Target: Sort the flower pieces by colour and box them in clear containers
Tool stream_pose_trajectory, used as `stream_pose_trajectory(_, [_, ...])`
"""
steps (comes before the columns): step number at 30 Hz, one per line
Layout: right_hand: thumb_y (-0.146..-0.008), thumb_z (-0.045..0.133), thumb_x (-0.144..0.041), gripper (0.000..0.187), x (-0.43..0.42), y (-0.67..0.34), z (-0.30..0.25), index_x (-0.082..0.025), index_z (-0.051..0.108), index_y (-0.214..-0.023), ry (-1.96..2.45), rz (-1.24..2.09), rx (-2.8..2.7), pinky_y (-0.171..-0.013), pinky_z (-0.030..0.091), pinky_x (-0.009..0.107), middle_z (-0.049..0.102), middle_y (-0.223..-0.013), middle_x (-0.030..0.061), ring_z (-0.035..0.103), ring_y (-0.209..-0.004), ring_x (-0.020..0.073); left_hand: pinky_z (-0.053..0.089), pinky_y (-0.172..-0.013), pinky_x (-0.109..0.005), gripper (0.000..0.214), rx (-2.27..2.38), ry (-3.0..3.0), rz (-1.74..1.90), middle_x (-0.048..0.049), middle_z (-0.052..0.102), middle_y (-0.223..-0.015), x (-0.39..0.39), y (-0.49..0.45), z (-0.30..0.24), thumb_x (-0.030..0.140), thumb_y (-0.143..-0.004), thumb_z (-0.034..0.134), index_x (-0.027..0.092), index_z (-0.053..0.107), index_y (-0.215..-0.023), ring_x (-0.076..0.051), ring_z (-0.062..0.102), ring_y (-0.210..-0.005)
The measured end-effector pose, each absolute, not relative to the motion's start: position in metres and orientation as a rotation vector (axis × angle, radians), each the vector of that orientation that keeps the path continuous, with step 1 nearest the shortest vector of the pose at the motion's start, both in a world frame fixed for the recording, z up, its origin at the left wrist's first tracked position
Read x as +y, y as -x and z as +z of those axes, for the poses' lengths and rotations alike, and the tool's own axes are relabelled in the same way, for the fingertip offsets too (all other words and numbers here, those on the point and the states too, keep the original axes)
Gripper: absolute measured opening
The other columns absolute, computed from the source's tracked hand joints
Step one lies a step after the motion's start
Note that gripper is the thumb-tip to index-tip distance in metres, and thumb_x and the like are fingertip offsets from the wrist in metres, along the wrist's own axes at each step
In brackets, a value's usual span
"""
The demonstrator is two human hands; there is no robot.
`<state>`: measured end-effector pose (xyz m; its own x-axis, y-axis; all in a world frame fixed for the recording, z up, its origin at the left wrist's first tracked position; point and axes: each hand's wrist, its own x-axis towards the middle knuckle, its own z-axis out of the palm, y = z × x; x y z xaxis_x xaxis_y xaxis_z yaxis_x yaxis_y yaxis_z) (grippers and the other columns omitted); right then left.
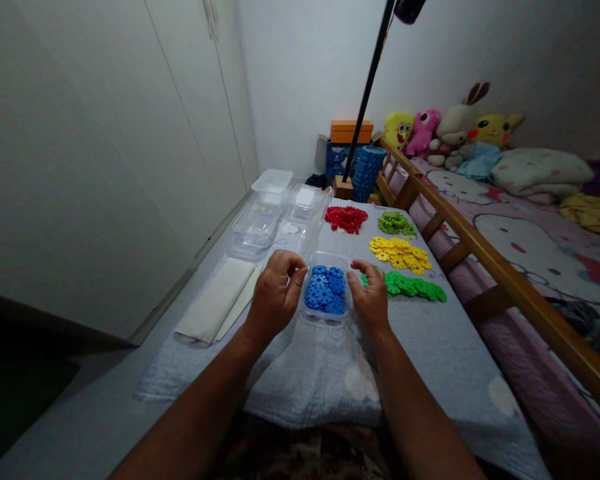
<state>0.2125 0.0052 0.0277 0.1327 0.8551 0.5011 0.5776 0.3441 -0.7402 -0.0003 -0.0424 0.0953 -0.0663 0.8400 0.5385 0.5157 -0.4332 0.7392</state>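
Note:
A clear plastic box (pixel 327 261) full of blue flower-shaped discs (pixel 326 289) rests on a pale blanket (pixel 445 347) in front of me. My left hand (pixel 275 293) curls around the box's left side, fingers pinched at its rim. My right hand (pixel 371 293) grips the right side of the same box. Just right of that hand lies a heap of dark green discs (pixel 416 287). Further back lie yellow discs (pixel 400 254), light green discs (pixel 395 223) and red discs (pixel 346 218).
Several empty clear boxes and lids (pixel 275 210) stand at the back left. A folded cream cloth (pixel 218 300) lies to the left. A wooden bed rail (pixel 485 250) runs along the right, with plush toys (pixel 450 130) on the bed. A black pole (pixel 367 93) rises behind.

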Motion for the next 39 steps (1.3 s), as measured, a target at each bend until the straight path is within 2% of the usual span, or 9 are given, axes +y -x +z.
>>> stream_pose_trajectory(3, [-0.092,0.058,-0.045,0.034,0.002,-0.211,0.031,-0.022,0.069,-0.115,1.322,0.38,-1.562,-0.104,0.043,0.046,0.071,-0.117,0.0097,0.058,-0.114,0.0277,0.05,-0.088,-0.035,0.013,1.287,-1.649,1.607,-0.0092,0.065,-0.113,-0.049,-0.003,0.105,0.033,-0.094,0.058,0.023,0.058,-0.086,-0.023,0.06,-0.103])
stream_pose_trajectory(5, [-0.093,0.059,-0.048,0.039,0.001,-0.211,0.032,-0.022,0.066,-0.121,1.287,0.448,-1.542,-0.107,0.042,0.047,0.07,-0.122,0.0105,0.059,-0.118,0.0277,0.05,-0.082,-0.032,0.015,1.185,-1.455,1.616,-0.0092,0.066,-0.121,-0.052,-0.007,0.106,0.035,-0.093,0.061,0.022,0.058,-0.085,-0.021,0.061,-0.096])
stream_pose_trajectory(8, [-0.092,0.061,-0.052,0.05,0.001,-0.21,0.031,-0.022,0.057,-0.132,1.204,0.596,-1.48,-0.108,0.043,0.046,0.071,-0.126,0.0116,0.061,-0.121,0.0271,0.048,-0.07,-0.029,0.02,1.074,-1.204,1.575,-0.0083,0.07,-0.114,-0.054,-0.015,0.098,0.038,-0.092,0.062,0.021,0.055,-0.086,-0.014,0.057,-0.075])
stream_pose_trajectory(12, [-0.09,0.062,-0.053,0.063,0.001,-0.21,0.03,-0.022,0.046,-0.142,1.16,0.788,-1.403,-0.098,0.048,0.041,0.073,-0.115,0.01,0.067,-0.11,0.0247,0.049,-0.069,-0.028,0.027,1.016,-0.996,1.454,-0.0064,0.074,-0.097,-0.057,-0.025,0.082,0.045,-0.09,0.066,0.022,0.052,-0.089,-0.012,0.055,-0.067])
stream_pose_trajectory(17, [-0.083,0.069,-0.046,0.062,0.003,-0.209,0.032,-0.022,0.05,-0.137,1.211,0.778,-1.332,-0.087,0.05,0.035,0.065,-0.086,-0.0013,0.064,-0.087,0.0193,0.047,-0.064,-0.026,0.031,1.002,-0.932,1.37,-0.0086,0.075,-0.103,-0.059,-0.026,0.071,0.045,-0.084,0.072,0.02,0.056,-0.087,-0.012,0.058,-0.069])
stream_pose_trajectory(20, [-0.081,0.068,-0.044,0.057,0.003,-0.21,0.034,-0.02,0.055,-0.131,1.248,0.78,-1.319,-0.08,0.048,0.033,0.057,-0.078,-0.0048,0.06,-0.078,0.0173,0.037,-0.054,-0.024,0.034,1.065,-0.963,1.308,-0.0061,0.07,-0.084,-0.057,-0.019,0.069,0.051,-0.085,0.067,0.018,0.062,-0.085,-0.012,0.052,-0.062])
stream_pose_trajectory(23, [-0.08,0.065,-0.043,0.051,0.003,-0.212,0.035,-0.018,0.06,-0.125,1.305,0.736,-1.356,-0.076,0.046,0.032,0.051,-0.072,-0.0069,0.056,-0.071,0.016,0.031,-0.052,-0.024,0.042,1.206,-1.092,1.227,0.0004,0.056,-0.063,-0.055,-0.009,0.068,0.057,-0.088,0.06,0.018,0.061,-0.073,-0.01,0.04,-0.054])
stream_pose_trajectory(27, [-0.078,0.062,-0.04,0.048,0.004,-0.215,0.033,-0.017,0.064,-0.119,1.37,0.694,-1.447,-0.072,0.043,0.031,0.049,-0.067,-0.0075,0.052,-0.066,0.0152,0.035,-0.059,-0.027,0.045,1.356,-1.33,1.082,0.0023,0.049,-0.06,-0.055,0.002,0.067,0.056,-0.087,0.059,0.02,0.051,-0.061,-0.013,0.044,-0.059])
stream_pose_trajectory(39, [-0.08,0.054,-0.038,0.053,-0.002,-0.219,0.032,-0.011,0.067,-0.124,1.58,0.441,-1.739,-0.073,0.04,0.033,0.051,-0.063,-0.0034,0.052,-0.067,0.0193,0.03,-0.06,-0.03,0.043,1.527,-1.563,0.805,0.0012,0.046,-0.061,-0.053,0.011,0.052,0.056,-0.086,0.051,0.022,0.048,-0.059,-0.017,0.047,-0.063])
